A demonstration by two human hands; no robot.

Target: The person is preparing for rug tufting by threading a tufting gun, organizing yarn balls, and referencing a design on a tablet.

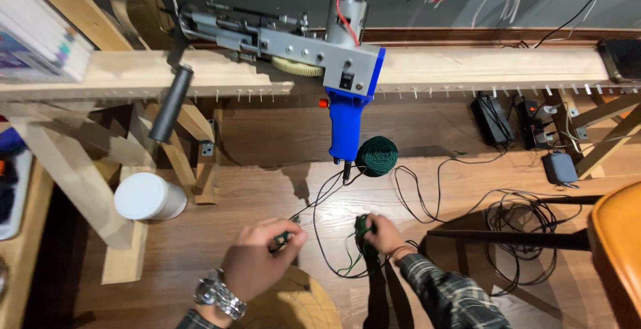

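Observation:
My left hand [257,259], with a metal watch on the wrist, pinches a strand of dark green yarn [287,235]. My right hand [384,235] is closed on a small bunch of the same green yarn [362,225] that hangs down below it. A ball of green yarn [376,155] lies on the wooden floor beyond both hands. A blue and grey tufting gun [344,75] rests on the wooden frame beam [467,69] above the ball, its black cord [320,202] running down between my hands.
A white round tub [148,197] stands by the frame's leg [87,182] at left. Black cables [521,219], power bricks [494,119] and a power strip lie on the floor at right. An orange chair seat [617,242] is at far right. A round wooden stool [294,302] sits under my arms.

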